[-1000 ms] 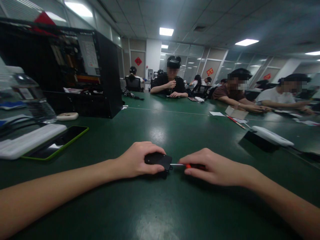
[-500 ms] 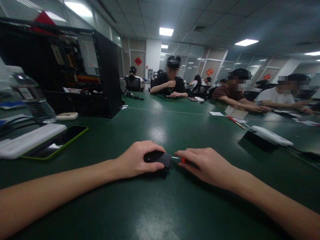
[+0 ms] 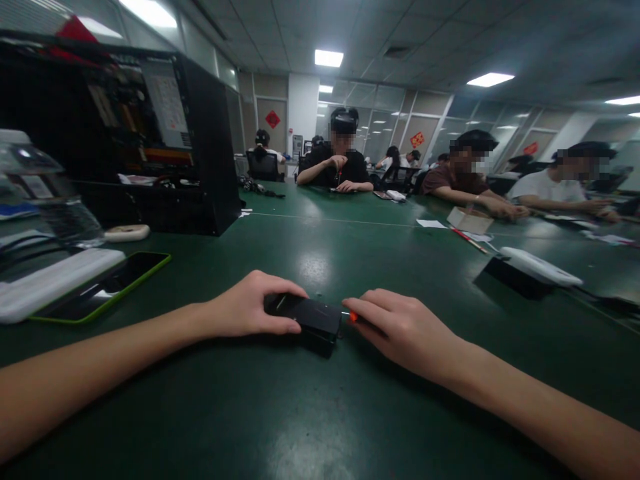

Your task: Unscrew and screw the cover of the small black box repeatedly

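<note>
On the green table, a black box-shaped device (image 3: 317, 320) lies in front of me. My left hand (image 3: 250, 307) grips its left end between thumb and fingers, so that end is partly hidden. From the right, my right hand (image 3: 407, 327) is closed round a screwdriver (image 3: 353, 316) with an orange-red part and a thin metal shaft. The shaft points left at the device's right end; I cannot tell whether its tip touches. Most of the handle is hidden under the fingers.
At left stand an open black computer case (image 3: 210, 153), a water bottle (image 3: 55, 187), a white power strip (image 3: 60, 283) and a green-edged phone (image 3: 110, 287). A white device on a black box (image 3: 520, 277) lies at right. Several people (image 3: 335, 160) sit across the table (image 3: 310, 233).
My left hand has slid left along the device, so more of its top shows. My right hand has shifted slightly left, and less of the screwdriver shaft is visible.
</note>
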Demonstrator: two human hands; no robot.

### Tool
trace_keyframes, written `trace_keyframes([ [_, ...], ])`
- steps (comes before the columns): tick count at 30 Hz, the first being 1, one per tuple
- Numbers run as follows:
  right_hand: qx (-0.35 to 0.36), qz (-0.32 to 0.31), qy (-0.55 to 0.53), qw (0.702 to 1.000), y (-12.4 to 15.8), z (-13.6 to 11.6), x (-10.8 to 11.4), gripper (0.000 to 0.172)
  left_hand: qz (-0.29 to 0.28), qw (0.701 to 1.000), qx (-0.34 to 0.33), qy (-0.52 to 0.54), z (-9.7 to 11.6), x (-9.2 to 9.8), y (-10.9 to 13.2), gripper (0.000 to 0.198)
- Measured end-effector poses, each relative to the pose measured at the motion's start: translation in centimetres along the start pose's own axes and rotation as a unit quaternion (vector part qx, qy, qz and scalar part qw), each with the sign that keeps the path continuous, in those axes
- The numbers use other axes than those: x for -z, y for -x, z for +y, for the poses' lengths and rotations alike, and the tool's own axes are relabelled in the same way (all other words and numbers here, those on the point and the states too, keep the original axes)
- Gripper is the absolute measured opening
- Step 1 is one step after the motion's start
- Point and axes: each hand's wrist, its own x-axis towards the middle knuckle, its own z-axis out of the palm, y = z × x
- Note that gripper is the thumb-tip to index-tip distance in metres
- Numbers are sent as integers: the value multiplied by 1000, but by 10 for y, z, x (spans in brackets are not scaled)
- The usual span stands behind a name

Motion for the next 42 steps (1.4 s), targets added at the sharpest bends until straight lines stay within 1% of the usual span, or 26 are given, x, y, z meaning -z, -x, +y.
trace_keyframes([
  [2, 7, 4, 13, 1000, 0, 0, -1, 31, 8, 1000, 18, 8, -3, 0, 0, 42],
  [4, 2, 0, 1, 1000, -1, -1, -3, 31, 23, 999, 31, 22, -3, -4, 0, 43],
  [7, -20, -17, -76, 997, -4, 0, -5, 28, 42, 998, 34, 35, 0, -9, 0, 41],
  [10, -35, -40, -170, 984, -7, 3, -4, 23, 56, 997, 33, 43, 3, -10, 0, 40],
  [12, -39, -55, -204, 977, -9, 6, -2, 20, 59, 997, 32, 46, 4, -10, 0, 39],
  [14, -41, -57, -201, 977, -9, 9, -2, 21, 57, 997, 29, 50, 5, -11, -1, 39],
  [18, -28, -47, -128, 990, -9, 12, -5, 28, 50, 997, 31, 57, 8, -14, -2, 40],
  [21, -17, -41, -97, 994, -9, 10, -8, 29, 49, 996, 37, 59, 12, -16, -3, 41],
  [23, -19, -36, -109, 993, -9, 9, -9, 29, 47, 996, 38, 60, 13, -17, -3, 42],
  [25, -20, -39, -150, 988, -11, 9, -10, 29, 45, 996, 41, 61, 14, -17, -4, 42],
  [28, -23, -54, -215, 975, -14, 9, -10, 25, 44, 996, 41, 61, 15, -17, -4, 42],
  [30, -30, -61, -232, 970, -15, 10, -10, 24, 42, 996, 43, 61, 15, -17, -4, 43],
  [42, -67, -91, -174, 978, 0, 25, -4, 29, 39, 996, 42, 62, 19, -16, -3, 41],
])
